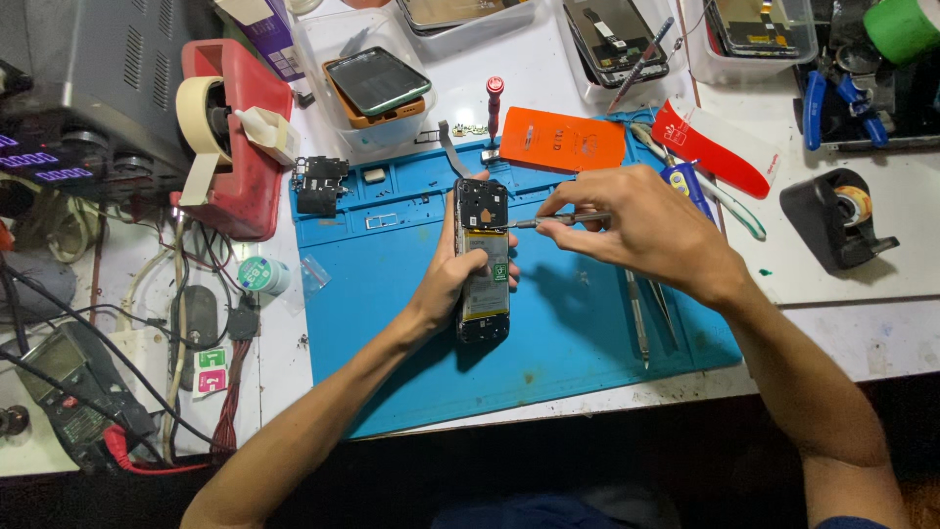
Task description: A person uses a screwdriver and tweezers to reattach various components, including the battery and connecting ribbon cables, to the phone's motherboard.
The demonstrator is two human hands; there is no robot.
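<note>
An opened phone (483, 257) with its back cover off lies lengthwise on the blue work mat (392, 323), battery and circuit board showing. My left hand (452, 284) grips the phone by its sides, thumb over the battery. My right hand (641, 227) holds a thin metal tool (558, 221) like tweezers, its tip touching the phone's right edge near the board.
A red tape dispenser (240, 137) stands left of the mat and a black one (842, 217) at the right. Trays with phones (377, 83) line the back. An orange card (561, 139), a red screwdriver (494, 103), spare tweezers (638, 323) and a multimeter (69, 387) lie around.
</note>
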